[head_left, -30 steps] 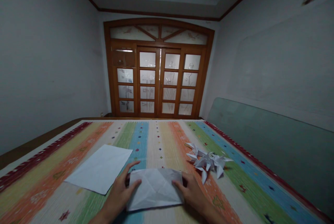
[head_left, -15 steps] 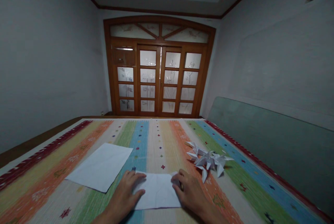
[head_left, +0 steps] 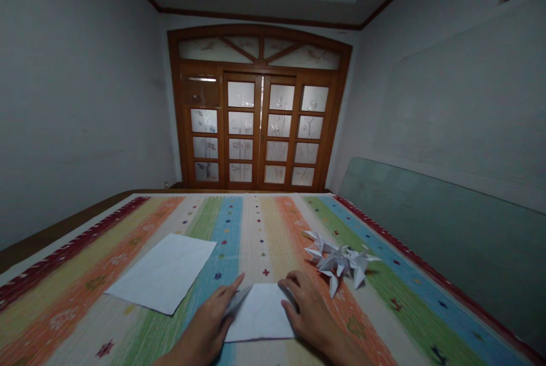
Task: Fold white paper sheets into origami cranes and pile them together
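Note:
A folded sheet of white paper (head_left: 261, 315) lies before me on the striped cloth. Its upper left corner is raised, and the flap slopes inward. My left hand (head_left: 215, 315) grips this left side, index finger pointing away along the raised flap and thumb low by the edge. Over the right edge my right hand (head_left: 305, 306) is curled, its thumb on the paper and its fingers at the top right corner, where a small flap also stands up. The fingers partly hide both side edges.
A stack or single sheet of white paper (head_left: 164, 272) lies to the left. Several folded white paper cranes (head_left: 341, 261) sit in a cluster at the right. The striped tablecloth (head_left: 260, 212) covers the table. Beyond it stand wooden doors (head_left: 260, 127), with a pale green board (head_left: 426, 207) at right.
The paper's upper left corner has been lifted and turned inward by my left hand, whose index finger has straightened. The right corner also stands up more. Cranes and loose paper stay put.

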